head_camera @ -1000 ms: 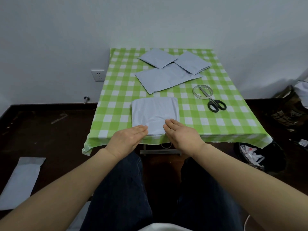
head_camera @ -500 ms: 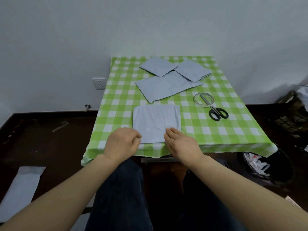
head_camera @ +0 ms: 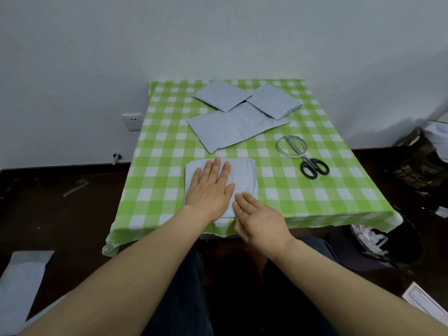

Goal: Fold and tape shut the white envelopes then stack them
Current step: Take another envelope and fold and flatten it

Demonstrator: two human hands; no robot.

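A folded white envelope [head_camera: 244,175] lies near the front edge of the green checked table [head_camera: 291,190]. My left hand [head_camera: 211,187] presses flat on it with straight fingers. My right hand [head_camera: 259,220] sits open at the envelope's near right corner, fingertips touching its edge. Farther back lie a long unfolded envelope [head_camera: 232,128] and two folded ones [head_camera: 221,94] [head_camera: 274,100] overlapping it. A roll of clear tape [head_camera: 292,146] lies at the right with black-handled scissors [head_camera: 312,166] resting through it.
A wall stands close behind the table, with a socket [head_camera: 132,122] at the left. Another white envelope [head_camera: 21,280] lies on the dark floor at the left. A dark bin with scraps [head_camera: 373,241] and a bag [head_camera: 421,163] stand at the right.
My left hand has uncurled and moved forward onto the folded envelope, now lying flat on it. My right hand has stayed at the near right corner.
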